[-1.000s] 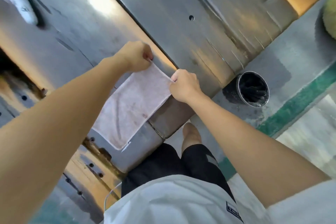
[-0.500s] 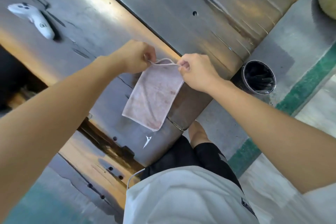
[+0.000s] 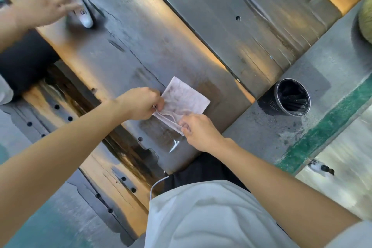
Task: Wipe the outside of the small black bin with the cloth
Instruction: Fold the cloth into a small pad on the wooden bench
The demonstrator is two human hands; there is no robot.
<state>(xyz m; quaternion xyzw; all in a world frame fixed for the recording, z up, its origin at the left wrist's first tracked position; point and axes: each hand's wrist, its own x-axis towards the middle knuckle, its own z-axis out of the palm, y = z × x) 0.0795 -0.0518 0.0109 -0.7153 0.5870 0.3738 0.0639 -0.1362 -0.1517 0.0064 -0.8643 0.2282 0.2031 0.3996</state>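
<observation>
Hands share the pale pink folded cloth (image 3: 186, 97) on the dark plank bench (image 3: 181, 36): left hand (image 3: 141, 103) and right hand (image 3: 198, 131) each pinch its near edge. The small black round bin (image 3: 283, 98) stands upright to their right on the grey concrete ledge (image 3: 261, 133), nearer the right hand.

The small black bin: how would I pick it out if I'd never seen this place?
Find the big dark wooden planks, then follow their right-hand end to the grey floor. Between that end and the green stripe stands the small black bin. It is the only round, open-topped container there, with a black lining inside.
</observation>
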